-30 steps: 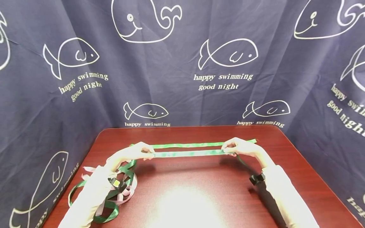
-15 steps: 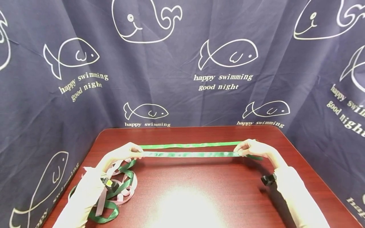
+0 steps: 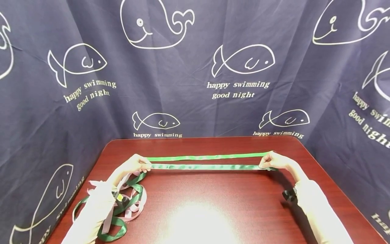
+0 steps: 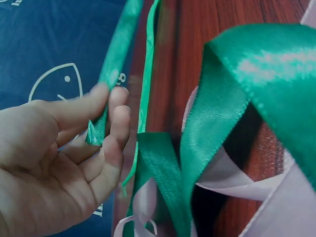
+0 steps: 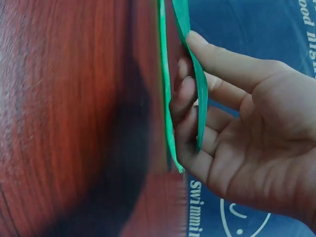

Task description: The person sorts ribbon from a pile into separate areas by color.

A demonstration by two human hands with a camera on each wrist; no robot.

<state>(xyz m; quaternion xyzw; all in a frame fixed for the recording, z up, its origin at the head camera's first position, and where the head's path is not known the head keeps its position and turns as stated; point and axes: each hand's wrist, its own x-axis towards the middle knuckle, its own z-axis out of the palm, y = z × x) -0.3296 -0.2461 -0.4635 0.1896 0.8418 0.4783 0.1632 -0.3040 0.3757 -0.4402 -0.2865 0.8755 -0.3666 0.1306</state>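
Observation:
A dark green satin ribbon (image 3: 204, 167) is stretched level between both hands over the table. My left hand (image 3: 138, 163) pinches it close to one cut end, which pokes out below the thumb in the left wrist view. Between thumb and fingers, my right hand (image 3: 274, 160) pinches the other side, and a short tail (image 5: 201, 118) hangs down across the palm. Just behind, a brighter green ribbon (image 3: 198, 157) lies straight along the table, roughly parallel to the held one. Its right end overlaps the right fingers in the head view.
A loose tangle of green ribbon (image 3: 117, 234) and pink ribbon (image 3: 141, 203) lies at the table's left, partly under the left forearm. The red-brown table (image 3: 195, 189) has a bright glare near the front. A dark blue curtain (image 3: 195, 101) with fish drawings surrounds it.
Both hands have moved apart, left hand leftward and right hand rightward. The right hand has slid along the ribbon, so a longer stretch spans between them and its tail is shorter.

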